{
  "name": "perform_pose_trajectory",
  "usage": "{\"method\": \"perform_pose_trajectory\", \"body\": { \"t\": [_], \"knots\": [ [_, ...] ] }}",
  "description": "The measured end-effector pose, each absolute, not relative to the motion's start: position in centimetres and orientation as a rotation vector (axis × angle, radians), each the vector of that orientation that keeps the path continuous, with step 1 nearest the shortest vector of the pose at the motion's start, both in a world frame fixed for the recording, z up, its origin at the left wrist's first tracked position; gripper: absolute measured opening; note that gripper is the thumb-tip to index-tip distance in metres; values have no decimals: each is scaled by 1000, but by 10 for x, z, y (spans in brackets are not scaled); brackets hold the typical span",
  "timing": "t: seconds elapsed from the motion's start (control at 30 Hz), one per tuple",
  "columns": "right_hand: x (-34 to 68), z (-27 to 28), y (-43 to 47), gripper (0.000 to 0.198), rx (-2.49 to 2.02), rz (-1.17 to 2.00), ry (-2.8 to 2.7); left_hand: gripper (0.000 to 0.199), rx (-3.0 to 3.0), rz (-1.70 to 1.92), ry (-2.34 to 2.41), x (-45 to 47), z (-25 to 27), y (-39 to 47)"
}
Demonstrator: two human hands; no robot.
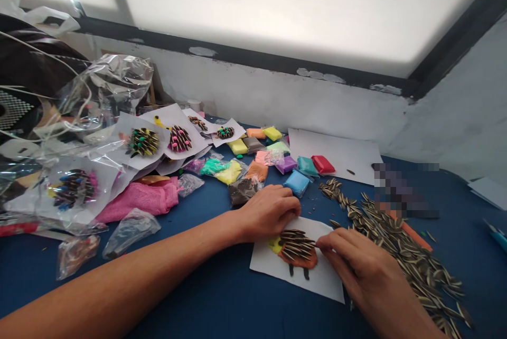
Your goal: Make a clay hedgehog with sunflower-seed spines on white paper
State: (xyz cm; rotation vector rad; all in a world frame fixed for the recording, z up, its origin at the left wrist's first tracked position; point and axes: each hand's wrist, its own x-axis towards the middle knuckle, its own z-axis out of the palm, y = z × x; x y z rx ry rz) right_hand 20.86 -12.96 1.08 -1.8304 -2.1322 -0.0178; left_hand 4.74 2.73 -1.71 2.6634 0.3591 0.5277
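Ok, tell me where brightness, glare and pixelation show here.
Head view, top: window panel nearly washed white; head view, left: glare on crinkled plastic; head view, right: dark object pixelated beyond recognition; head view, below centre: seed-covered clay figure fairly sharp.

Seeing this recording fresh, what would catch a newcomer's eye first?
Probably the spiky orange-and-yellow figure, on white paper between the left hand and right hand. Next might come the brightly coloured packets beyond the left hand, and the striped seeds spread beside the right.
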Motion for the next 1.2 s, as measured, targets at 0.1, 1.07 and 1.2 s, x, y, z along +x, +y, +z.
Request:
{"method": "perform_pose_trajectory", "body": {
  "t": [0.1, 1.07, 1.2],
  "knots": [
    [208, 12, -129, 26, -1824, -12, -2153, 15, 2664, 534, 358, 47, -17, 27],
    [200, 16, -128, 30, -1637, -325, -2235, 15, 2662, 560, 351, 48, -21, 29],
    [201, 16, -128, 31, -1649, -309, -2238, 15, 2658, 569, 345, 48, -21, 29]
  ]
}}
